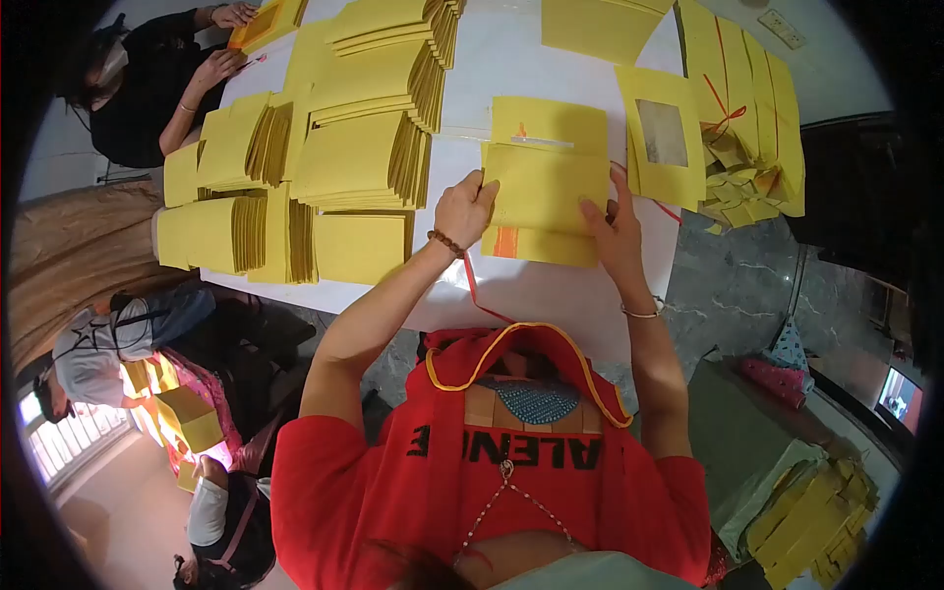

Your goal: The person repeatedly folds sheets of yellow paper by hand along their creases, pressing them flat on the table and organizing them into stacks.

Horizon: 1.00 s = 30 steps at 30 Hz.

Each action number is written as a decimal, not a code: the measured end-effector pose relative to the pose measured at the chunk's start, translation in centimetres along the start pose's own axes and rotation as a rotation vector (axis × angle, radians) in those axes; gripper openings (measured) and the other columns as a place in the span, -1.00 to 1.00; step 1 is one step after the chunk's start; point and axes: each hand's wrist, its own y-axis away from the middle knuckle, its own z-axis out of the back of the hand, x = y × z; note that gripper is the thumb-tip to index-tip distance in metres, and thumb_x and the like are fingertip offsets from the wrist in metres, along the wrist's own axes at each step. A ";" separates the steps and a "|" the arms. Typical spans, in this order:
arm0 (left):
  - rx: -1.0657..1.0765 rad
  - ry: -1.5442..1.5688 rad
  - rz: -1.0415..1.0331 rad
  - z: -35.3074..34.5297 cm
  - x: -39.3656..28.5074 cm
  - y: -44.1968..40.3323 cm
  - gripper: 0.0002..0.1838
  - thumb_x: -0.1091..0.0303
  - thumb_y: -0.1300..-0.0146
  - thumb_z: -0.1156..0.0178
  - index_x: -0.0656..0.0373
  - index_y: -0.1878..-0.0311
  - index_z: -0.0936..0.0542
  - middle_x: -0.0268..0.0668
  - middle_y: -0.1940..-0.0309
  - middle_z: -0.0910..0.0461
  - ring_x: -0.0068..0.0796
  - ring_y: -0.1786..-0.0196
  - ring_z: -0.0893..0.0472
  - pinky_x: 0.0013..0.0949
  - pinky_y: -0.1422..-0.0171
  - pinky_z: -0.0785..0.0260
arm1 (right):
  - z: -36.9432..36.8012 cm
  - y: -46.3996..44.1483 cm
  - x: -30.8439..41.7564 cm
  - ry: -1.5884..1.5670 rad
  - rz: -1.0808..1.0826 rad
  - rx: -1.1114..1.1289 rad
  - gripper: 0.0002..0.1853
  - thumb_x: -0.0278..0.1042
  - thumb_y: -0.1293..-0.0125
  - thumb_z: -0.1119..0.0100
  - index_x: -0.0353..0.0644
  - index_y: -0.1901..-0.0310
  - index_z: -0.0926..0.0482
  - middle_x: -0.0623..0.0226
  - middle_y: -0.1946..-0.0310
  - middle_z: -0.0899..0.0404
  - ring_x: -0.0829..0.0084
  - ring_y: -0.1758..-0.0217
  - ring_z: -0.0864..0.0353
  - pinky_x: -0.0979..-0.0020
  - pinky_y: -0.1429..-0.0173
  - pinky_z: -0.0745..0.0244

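Note:
A folded yellow paper piece (546, 187) lies over the white table in front of me, with a slot near its top and an orange strip at its lower left. My left hand (467, 208) pinches its left edge, thumb on top. At the right edge, my right hand (617, 226) grips the same piece, thumb over it and fingers partly hidden beside it. Just right of that hand is a yellow paper piece with a pale rectangular window (663, 133). A red ribbon (477, 288) hangs below my left wrist.
Stacks of folded yellow paper (359, 162) cover the table's left side. Tied yellow bundles (752, 108) stand at the far right. A co-worker in black (147, 93) handles paper at the upper left. Two people sit at lower left. More yellow pieces (811, 521) lie lower right.

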 end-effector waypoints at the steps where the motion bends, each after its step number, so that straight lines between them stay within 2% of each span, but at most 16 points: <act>1: 0.002 -0.012 -0.004 0.0 -0.2 0.3 -0.67 0.16 -0.23 -0.08 0.29 0.41 -0.42 0.04 0.62 -0.49 -0.08 0.47 -0.56 -0.09 0.39 -0.29 | -0.2 0.7 0.6 -0.041 0.038 -0.068 -0.27 -0.29 -0.19 -0.23 -0.12 -0.34 -0.09 0.26 0.12 -0.59 0.53 0.17 -0.55 0.59 0.11 -0.42; 2: 0.005 -0.026 -0.009 0.0 -0.3 0.5 -0.68 0.19 -0.24 -0.07 0.30 0.43 -0.41 0.03 0.62 -0.49 -0.09 0.49 -0.55 -0.12 0.41 -0.29 | -0.3 1.1 0.8 -0.084 0.075 -0.137 -0.38 -0.30 -0.20 -0.22 -0.15 -0.28 -0.25 0.26 0.12 -0.59 0.57 0.21 -0.54 0.59 0.13 -0.42; 3: 0.002 -0.023 -0.011 -0.1 0.3 -0.9 -0.68 0.19 -0.24 -0.07 0.30 0.43 -0.41 0.03 0.62 -0.49 -0.09 0.49 -0.55 -0.12 0.41 -0.29 | -0.7 -0.3 0.6 -0.081 0.079 -0.138 -0.38 -0.30 -0.20 -0.22 -0.15 -0.28 -0.25 0.26 0.12 -0.59 0.57 0.21 -0.54 0.59 0.13 -0.42; 5: -0.014 0.184 0.025 -0.7 1.5 -0.9 -0.70 0.23 -0.24 -0.05 0.32 0.41 -0.42 -0.02 0.63 -0.47 -0.14 0.55 -0.49 -0.17 0.43 -0.27 | -1.2 -0.5 -0.3 0.036 0.310 -0.201 -0.51 -0.31 -0.19 -0.23 -0.20 -0.16 -0.41 0.27 0.11 -0.59 0.59 0.18 -0.54 0.59 0.10 -0.42; 6: -0.009 0.185 0.029 -1.0 1.7 -1.0 -0.70 0.23 -0.24 -0.05 0.32 0.41 -0.42 -0.02 0.63 -0.47 -0.14 0.55 -0.49 -0.17 0.43 -0.27 | -1.1 -0.6 -0.1 0.037 0.303 -0.200 -0.51 -0.31 -0.19 -0.23 -0.20 -0.16 -0.41 0.27 0.11 -0.59 0.59 0.18 -0.54 0.59 0.10 -0.42; 8: -0.050 0.410 0.050 -1.7 2.2 -1.0 -0.77 0.29 -0.24 -0.08 0.29 0.39 -0.45 -0.19 0.65 -0.47 -0.38 0.59 -0.44 -0.29 0.46 -0.26 | -1.0 -0.8 0.6 -0.018 0.112 -0.149 -0.56 -0.31 -0.18 -0.25 -0.22 -0.10 -0.48 0.27 0.10 -0.59 0.60 0.13 -0.54 0.59 0.06 -0.41; 9: -0.049 0.409 0.057 -1.9 2.5 -1.0 -0.77 0.29 -0.24 -0.08 0.29 0.39 -0.45 -0.19 0.65 -0.47 -0.38 0.59 -0.44 -0.29 0.46 -0.26 | -1.2 -0.9 0.5 -0.019 0.107 -0.144 -0.56 -0.31 -0.18 -0.25 -0.22 -0.10 -0.48 0.27 0.10 -0.59 0.60 0.13 -0.54 0.59 0.06 -0.41; 11: -0.077 0.643 0.094 -2.4 3.1 -1.2 -0.85 0.36 -0.22 -0.12 0.25 0.36 -0.49 -0.34 0.64 -0.46 -0.62 0.58 -0.39 -0.44 0.50 -0.22 | -1.5 -1.2 0.2 -0.042 0.162 -0.192 -0.57 -0.32 -0.17 -0.25 -0.23 -0.09 -0.49 0.27 0.10 -0.59 0.60 0.12 -0.53 0.59 0.06 -0.41; 14: -0.079 0.636 0.071 -2.8 4.0 -1.6 -0.90 0.40 -0.21 -0.14 0.20 0.25 -0.49 -0.44 0.64 -0.43 -0.74 0.58 -0.34 -0.54 0.53 -0.17 | -1.8 -1.0 0.2 -0.016 0.092 -0.208 -0.56 -0.31 -0.16 -0.25 -0.22 -0.09 -0.49 0.28 0.13 -0.61 0.62 0.20 -0.54 0.59 0.12 -0.42; 17: -0.059 0.648 0.151 -2.0 2.2 -1.1 -0.73 0.38 -0.21 -0.14 0.18 0.04 -0.42 -0.45 0.66 -0.42 -0.71 0.61 -0.33 -0.50 0.56 -0.16 | -2.0 -1.1 0.0 0.039 0.129 -0.259 -0.56 -0.31 -0.15 -0.26 -0.21 -0.08 -0.50 0.26 0.18 -0.62 0.63 0.28 -0.53 0.58 0.18 -0.43; 21: -0.095 0.568 0.095 -1.1 0.6 0.2 -0.55 0.38 -0.20 -0.14 0.14 -0.15 -0.28 -0.42 0.68 -0.39 -0.62 0.64 -0.34 -0.44 0.57 -0.17 | -2.2 -1.1 0.4 0.014 0.100 -0.267 -0.56 -0.31 -0.13 -0.27 -0.22 -0.07 -0.51 0.24 0.21 -0.63 0.62 0.31 -0.54 0.57 0.20 -0.43; 23: -0.130 0.265 -0.076 -0.6 -0.1 1.2 -0.45 0.39 -0.20 -0.13 0.11 -0.24 -0.19 -0.35 0.70 -0.37 -0.51 0.66 -0.35 -0.38 0.56 -0.19 | -2.2 -1.2 0.5 0.039 0.055 -0.254 -0.56 -0.31 -0.13 -0.26 -0.22 -0.07 -0.51 0.22 0.21 -0.63 0.60 0.30 -0.54 0.58 0.20 -0.43; 24: -0.135 0.253 -0.102 -0.7 -0.1 1.4 -0.44 0.42 -0.19 -0.12 0.10 -0.25 -0.18 -0.30 0.70 -0.36 -0.45 0.66 -0.36 -0.36 0.55 -0.21 | -2.3 -1.3 0.1 0.040 0.053 -0.254 -0.56 -0.31 -0.13 -0.26 -0.22 -0.07 -0.51 0.22 0.21 -0.63 0.60 0.30 -0.54 0.58 0.20 -0.43; 26: -0.132 0.268 -0.081 -0.8 -0.1 1.4 -0.45 0.43 -0.19 -0.12 0.11 -0.24 -0.19 -0.30 0.69 -0.37 -0.45 0.65 -0.37 -0.36 0.54 -0.21 | -2.8 -1.6 -0.7 0.053 0.196 -0.348 -0.57 -0.25 -0.10 -0.26 -0.17 -0.03 -0.54 0.10 0.14 -0.61 0.35 0.26 -0.63 0.42 0.16 -0.46; 28: -0.131 0.283 -0.065 -1.1 0.1 1.2 -0.46 0.43 -0.19 -0.12 0.11 -0.23 -0.20 -0.30 0.68 -0.37 -0.46 0.64 -0.37 -0.36 0.53 -0.22 | -2.9 -1.7 -0.8 0.076 0.199 -0.356 -0.57 -0.24 -0.10 -0.26 -0.17 -0.03 -0.54 0.10 0.15 -0.61 0.33 0.26 -0.63 0.41 0.15 -0.46; 30: -0.134 0.309 -0.047 -1.5 0.5 1.2 -0.50 0.48 -0.20 -0.12 0.15 -0.20 -0.22 -0.37 0.62 -0.42 -0.63 0.58 -0.32 -0.49 0.50 -0.16 | -2.8 -1.5 -0.4 0.100 0.199 -0.366 -0.57 -0.24 -0.10 -0.25 -0.17 -0.03 -0.54 0.10 0.15 -0.61 0.31 0.25 -0.63 0.40 0.15 -0.47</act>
